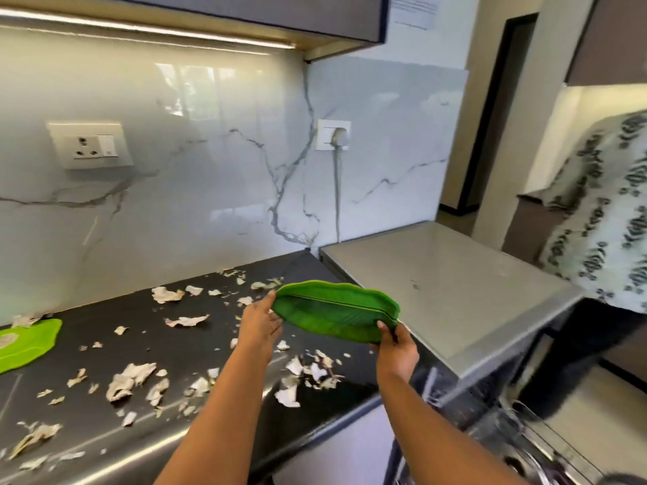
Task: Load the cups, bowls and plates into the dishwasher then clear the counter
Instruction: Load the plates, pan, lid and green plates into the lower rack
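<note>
Dark stone bench [147,348] runs under a marbled backsplash [210,190] and is littered with pale torn scraps [131,378]. Above its right end, in the air and clear of the surface, is the green leaf-shaped plate [336,315], tilted so that its face shows to the camera.

Hazards, as judged from this position:
- The plate is held only at its two tips, so a slack grip at either end would probably let it swing down or drop onto the bench.
- Tilting it further could shed any residue onto the scraps below (no residue is visible on it).
- A person [602,218] stands close to the dishwasher rack [546,446], so the path down to it looks narrow.

The left hand [261,323] holds the plate's left end. The right hand [397,348] pinches the right end, with its fingers [382,325] closed over the rim. The plate spans the gap between the hands.

A second plate [28,341], lighter green, lies at the bench's far left. A steel top [455,292] sits just beside the held plate.
</note>
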